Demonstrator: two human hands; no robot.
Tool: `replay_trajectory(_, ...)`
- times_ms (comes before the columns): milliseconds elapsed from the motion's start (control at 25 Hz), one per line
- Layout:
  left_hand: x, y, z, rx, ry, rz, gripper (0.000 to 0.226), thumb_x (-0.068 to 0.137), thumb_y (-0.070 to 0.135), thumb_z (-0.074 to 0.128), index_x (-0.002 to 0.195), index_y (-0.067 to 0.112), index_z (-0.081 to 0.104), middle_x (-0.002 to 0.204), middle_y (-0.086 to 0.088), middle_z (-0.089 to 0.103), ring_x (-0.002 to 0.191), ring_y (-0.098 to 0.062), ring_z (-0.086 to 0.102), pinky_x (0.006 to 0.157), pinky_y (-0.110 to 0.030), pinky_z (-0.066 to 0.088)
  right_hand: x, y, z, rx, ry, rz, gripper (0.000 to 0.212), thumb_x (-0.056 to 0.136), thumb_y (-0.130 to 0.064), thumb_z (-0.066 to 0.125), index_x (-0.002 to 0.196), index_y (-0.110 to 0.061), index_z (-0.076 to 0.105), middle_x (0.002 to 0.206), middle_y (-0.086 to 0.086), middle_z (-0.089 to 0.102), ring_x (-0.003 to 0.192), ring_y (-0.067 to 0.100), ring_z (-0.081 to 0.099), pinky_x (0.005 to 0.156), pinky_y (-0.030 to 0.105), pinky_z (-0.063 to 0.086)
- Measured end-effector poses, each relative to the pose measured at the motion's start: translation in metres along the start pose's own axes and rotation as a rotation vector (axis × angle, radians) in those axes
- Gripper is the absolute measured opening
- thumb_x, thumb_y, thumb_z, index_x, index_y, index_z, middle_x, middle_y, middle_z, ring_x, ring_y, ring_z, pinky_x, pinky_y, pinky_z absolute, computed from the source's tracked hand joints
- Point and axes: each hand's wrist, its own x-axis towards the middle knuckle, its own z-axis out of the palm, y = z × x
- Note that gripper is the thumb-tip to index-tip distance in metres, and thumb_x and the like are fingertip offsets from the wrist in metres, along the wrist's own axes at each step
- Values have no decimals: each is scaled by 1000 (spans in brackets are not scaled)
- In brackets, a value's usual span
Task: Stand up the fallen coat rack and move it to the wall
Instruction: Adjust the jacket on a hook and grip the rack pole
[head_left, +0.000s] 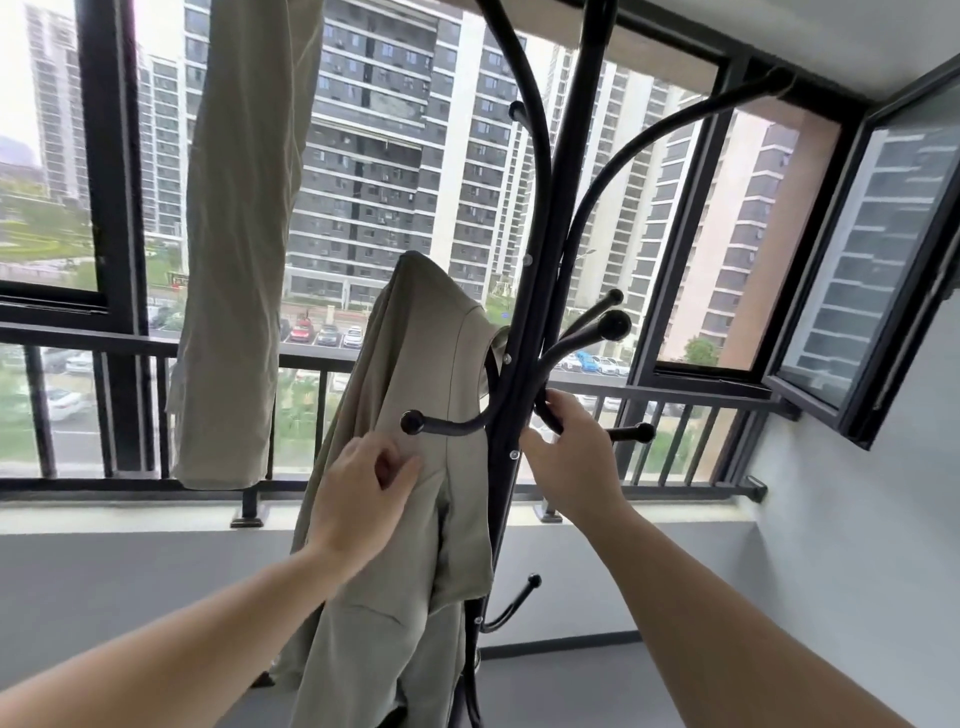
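Well, at the far left a long olive hanging cloth (244, 234) droops in front of the railing (78, 489), near enough that any swing of the rack that way could brush it.

Next comes the left hand (358, 504), held against the jacket (415, 389) that hangs on the rack. Its fingers are loosely curled and the thumb lies close to the forefinger, but I cannot tell whether it pinches a fold of cloth or only touches it. Cloth gives no control, so this hand would probably serve better on the bare pole lower down.

The coat rack (566, 208) stands about upright in the middle, just in front of the railing, so the raising looks done and the carrying is what remains. Its base is out of view, so whether it sits flat cannot be said.

The right hand (571, 452) has its fingers wrapped round a curved hook arm just beside the pole. A hook arm is a lever and may twist the rack, so a grasp on the pole itself seems safer.

Further right the open window (857, 249) swings into the room above the wall (857, 545), and the rack's upper arms reach toward it. Lift only a little, hold the pole vertical, and mind that the jacket loads one side
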Motion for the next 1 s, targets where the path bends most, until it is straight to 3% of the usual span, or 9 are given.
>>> replay_trajectory(120, -38, -3, 14, 130, -162, 236, 21, 90, 51, 61, 82, 34, 51, 76, 18, 54, 67, -1, 52, 61, -20, 44, 0, 1, 2, -20, 16, -10, 35, 87, -23, 68, 120, -35, 64, 107, -20, 67, 108, 3, 61, 82, 16, 42)
replay_trajectory(240, -63, -2, 28, 308, -269, 371, 40, 81, 55, 70, 109, 28, 59, 99, 11, 59, 88, -8, 58, 72, -26, 53, 0, 2, 4, -36, 23, -37, 38, 86, -21, 67, 123, -32, 63, 112, -15, 68, 110, 5, 61, 86, 21, 44)
replay_trajectory(360, -73, 7, 42, 409, -269, 313, 65, 77, 58, 73, 128, 22, 54, 114, 2, 56, 102, -17, 59, 78, -26, 53, -2, 4, 5, -71, 15, -56, 45, 86, -19, 65, 131, -27, 60, 121, -9, 68, 115, 8, 60, 86, 19, 39)
replay_trajectory(520, -79, 24, 62, 361, -255, 130, 81, 75, 67, 68, 136, 23, 39, 123, 6, 48, 106, -13, 55, 77, -22, 50, -6, 1, 1, -91, 3, -85, 51, 87, -17, 63, 136, -29, 57, 122, -8, 64, 112, 10, 58, 88, 25, 41)
replay_trajectory(680, -79, 24, 69, 336, -169, 47, 52, 73, 36, 79, 113, 22, 49, 105, 5, 52, 95, -21, 58, 68, -31, 52, -9, 8, -3, -173, -67, -128, 64, 89, -22, 60, 150, -27, 41, 138, -1, 58, 123, 17, 55, 90, 33, 49)
replay_trajectory(800, -74, 7, 59, 405, -121, -7, 34, 75, 24, 76, 98, 23, 52, 94, 7, 52, 89, -21, 57, 68, -33, 51, -18, 21, -4, -224, -95, -227, 72, 93, -26, 59, 157, -22, 27, 159, -1, 38, 144, 17, 37, 104, 39, 49)
replay_trajectory(880, -73, 0, 50, 503, -104, -10, 21, 78, 22, 72, 93, 19, 57, 92, 3, 57, 88, -24, 59, 69, -37, 53, -23, 33, -6, -189, -96, -363, 66, 94, -21, 60, 154, -18, 35, 163, 0, 32, 150, 17, 27, 108, 44, 47)
replay_trajectory(1000, -71, -1, 39, 629, -85, -84, 9, 86, 21, 65, 93, 16, 62, 92, -2, 65, 86, -28, 63, 66, -40, 52, -30, 57, -7, -94, -71, -552, 48, 91, -10, 62, 139, -11, 56, 157, 7, 44, 152, 19, 27, 108, 45, 48)
